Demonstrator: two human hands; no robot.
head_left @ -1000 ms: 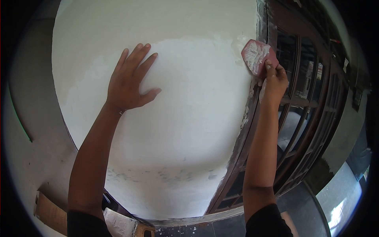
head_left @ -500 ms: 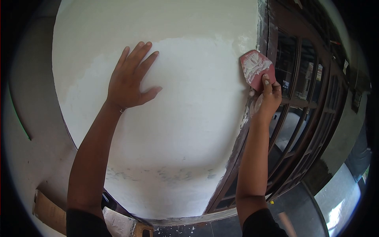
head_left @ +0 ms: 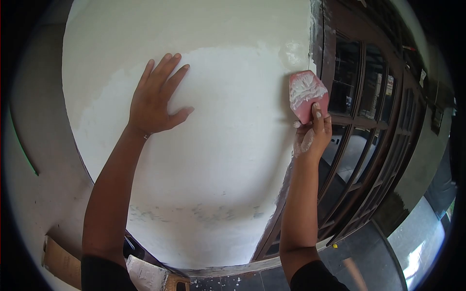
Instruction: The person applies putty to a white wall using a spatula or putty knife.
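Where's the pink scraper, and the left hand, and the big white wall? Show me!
Scraper (head_left: pixel 305 104): head view, on the pink blade below the white paste.
Left hand (head_left: pixel 154 105): head view, on the back of the hand.
Wall (head_left: pixel 225 133): head view, on its bare middle.

The left hand (head_left: pixel 155 99) is raised with its palm down flat, fingers spread upward and thumb out to the right. The right hand (head_left: pixel 313 131) pinches with its thumb up front, white smears on the thumb and palm edge. Both forearms reach upward from dark sleeves, the elbows low.
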